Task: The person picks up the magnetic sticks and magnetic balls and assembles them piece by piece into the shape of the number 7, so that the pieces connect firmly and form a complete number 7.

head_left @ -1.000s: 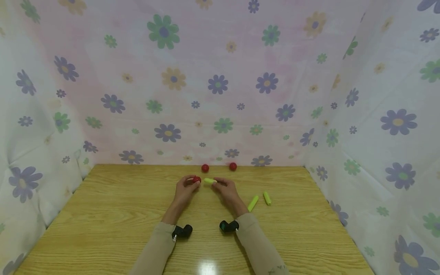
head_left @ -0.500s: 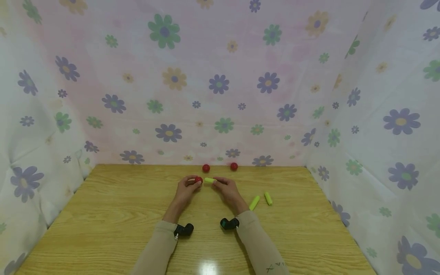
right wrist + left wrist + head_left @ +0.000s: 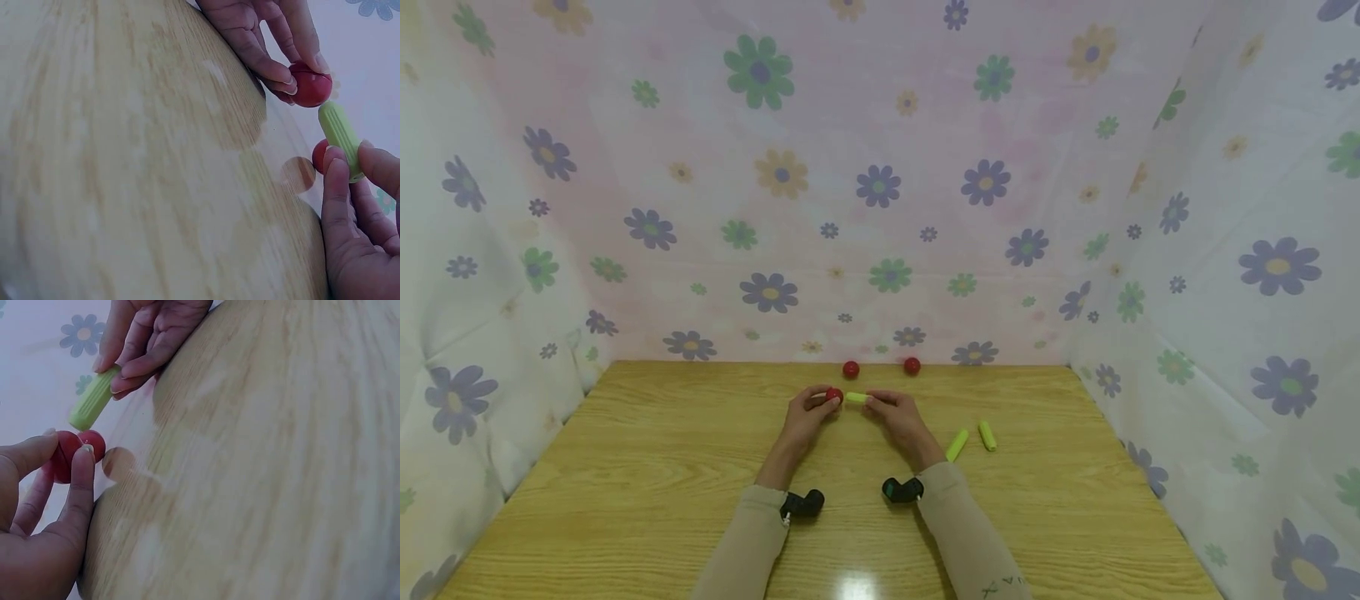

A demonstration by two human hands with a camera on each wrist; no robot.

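Observation:
In the head view my left hand [image 3: 805, 418] pinches a glossy red ball [image 3: 835, 395] between thumb and fingers. A thin seam shows on this ball [image 3: 311, 87] in the right wrist view. My right hand [image 3: 901, 417] pinches one end of a short light-green stick [image 3: 856, 399], whose other end points at the ball. Ribs run along the stick [image 3: 94, 400], and its free end is rounded. Stick and ball are very close; whether they touch I cannot tell. Fingers cover part of both.
Two more red balls, one left [image 3: 851, 369] and one right [image 3: 912, 366], lie near the far edge of the wooden table [image 3: 647, 467]. Two green sticks, one nearer [image 3: 957, 445] and one farther right [image 3: 987, 436], lie right of my right hand. Flowered cloth [image 3: 820, 250] stands behind.
The red ball and the green stick have come slightly closer together. Both hands keep their hold. The head view has shifted a little; the loose balls and sticks lie as before.

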